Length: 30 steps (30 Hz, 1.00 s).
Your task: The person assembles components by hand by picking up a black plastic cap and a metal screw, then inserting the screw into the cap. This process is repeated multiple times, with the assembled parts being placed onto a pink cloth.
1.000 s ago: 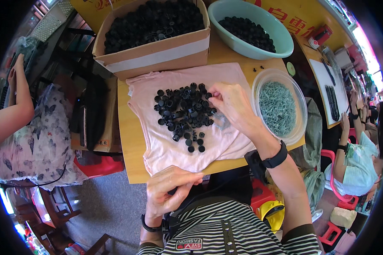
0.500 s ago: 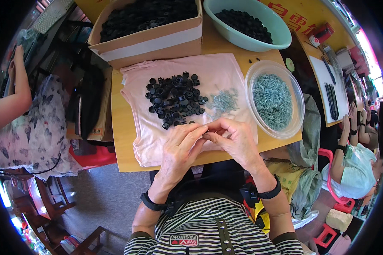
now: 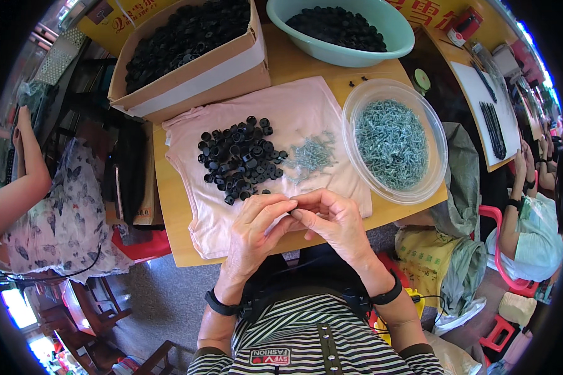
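Clearly, the work lies on a pink cloth (image 3: 281, 103), which I take as the clock face. At eleven o'clock, beyond its edge, stands a cardboard box (image 3: 219, 90) with a pale stripe across its side, filled with black plastic pieces (image 3: 184, 47). At one o'clock is a light green basin (image 3: 344, 56), round and smooth, holding dark pieces (image 3: 338, 30) of similar look. Near three o'clock, just beside the cloth, stands a round clear tub (image 3: 436, 162), with many thin silvery screws (image 3: 391, 144) lying in all directions.

On the cloth itself, a heap of black caps (image 3: 241, 156) spreads from the middle toward ten o'clock; they are short and round, and some show a hollow side. A smaller pile of loose screws (image 3: 311, 155) lies toward two o'clock, just beside this heap.

The cloth is soft, with shallow folds, and at seven o'clock its plain fabric runs down near the front edge of the wooden table (image 3: 178, 219). At nine o'clock a narrow strip of yellowish wood gives a little room before the side edge.

Between five and six o'clock, the left hand (image 3: 256, 228) and the right hand (image 3: 334, 225) meet over the cloth's near edge. Both grips are narrow: the fingertips pinch together at a small dark piece (image 3: 292, 211). The fingers cover most of it, so I cannot tell its exact shape.
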Available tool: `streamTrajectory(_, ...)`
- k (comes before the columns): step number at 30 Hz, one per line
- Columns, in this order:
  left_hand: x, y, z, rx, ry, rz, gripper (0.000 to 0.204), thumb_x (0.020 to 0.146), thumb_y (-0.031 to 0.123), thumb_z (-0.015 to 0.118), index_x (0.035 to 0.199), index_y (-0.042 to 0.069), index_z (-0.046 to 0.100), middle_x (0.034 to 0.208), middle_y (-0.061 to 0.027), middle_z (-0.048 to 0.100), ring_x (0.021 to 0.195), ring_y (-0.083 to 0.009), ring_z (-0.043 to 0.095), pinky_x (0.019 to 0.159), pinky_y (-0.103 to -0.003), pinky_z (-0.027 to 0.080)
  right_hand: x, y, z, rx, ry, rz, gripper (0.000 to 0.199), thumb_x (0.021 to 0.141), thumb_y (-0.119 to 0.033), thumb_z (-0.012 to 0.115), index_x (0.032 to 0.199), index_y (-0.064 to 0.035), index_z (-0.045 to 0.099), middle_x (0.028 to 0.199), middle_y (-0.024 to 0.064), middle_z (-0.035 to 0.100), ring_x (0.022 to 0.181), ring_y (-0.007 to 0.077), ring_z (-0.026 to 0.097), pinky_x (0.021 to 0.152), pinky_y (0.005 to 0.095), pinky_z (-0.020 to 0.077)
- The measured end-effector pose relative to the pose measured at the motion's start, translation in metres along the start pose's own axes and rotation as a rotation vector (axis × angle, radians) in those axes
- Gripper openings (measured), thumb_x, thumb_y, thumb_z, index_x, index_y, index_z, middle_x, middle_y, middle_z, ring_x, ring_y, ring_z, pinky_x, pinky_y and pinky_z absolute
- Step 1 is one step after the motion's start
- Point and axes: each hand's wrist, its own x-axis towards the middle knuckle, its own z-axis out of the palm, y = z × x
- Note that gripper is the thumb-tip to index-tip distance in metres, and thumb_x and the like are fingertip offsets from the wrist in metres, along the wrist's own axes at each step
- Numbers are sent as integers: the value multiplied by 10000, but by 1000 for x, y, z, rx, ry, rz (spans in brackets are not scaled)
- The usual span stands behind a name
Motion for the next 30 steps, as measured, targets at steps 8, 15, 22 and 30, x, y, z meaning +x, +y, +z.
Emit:
streamTrajectory(8, -1, -2, 3, -92, 31, 4, 325, 711, -26, 743, 1022, 53, 691, 981, -84, 656, 882, -240, 627, 768, -316, 501, 2, 2, -9, 235, -111, 103, 216, 900, -145, 656, 1067, -11, 627, 929, 30, 671, 788, 73, 637, 587, 204, 510)
streamTrajectory(15, -3, 3, 2, -64, -2, -25, 315, 717, -35, 739, 1018, 54, 703, 1003, -84, 658, 890, -228, 626, 759, -306, 503, 1, 3, -7, 240, -102, 121, 216, 900, -138, 655, 1073, -14, 619, 943, 33, 674, 805, 76, 642, 585, 205, 510)
streamTrajectory(22, 0, 6, 3, -121, -10, -82, 374, 725, -55, 723, 1077, 61, 680, 1013, -95, 659, 904, -224, 633, 769, -299, 514, 0, 7, -7, 129, -29, 44, 216, 879, -132, 676, 1049, -9, 625, 901, 31, 672, 753, 57, 627, 585, 191, 496)
streamTrajectory(30, 0, 6, 8, -187, 0, -184, 459, 754, -71, 693, 1189, 52, 613, 1028, -105, 660, 919, -213, 642, 799, -300, 513, 0, 1, 1, 113, 66, -36, 164, 866, -77, 670, 1004, 8, 648, 867, 52, 681, 717, 70, 629, 621, 219, 522)
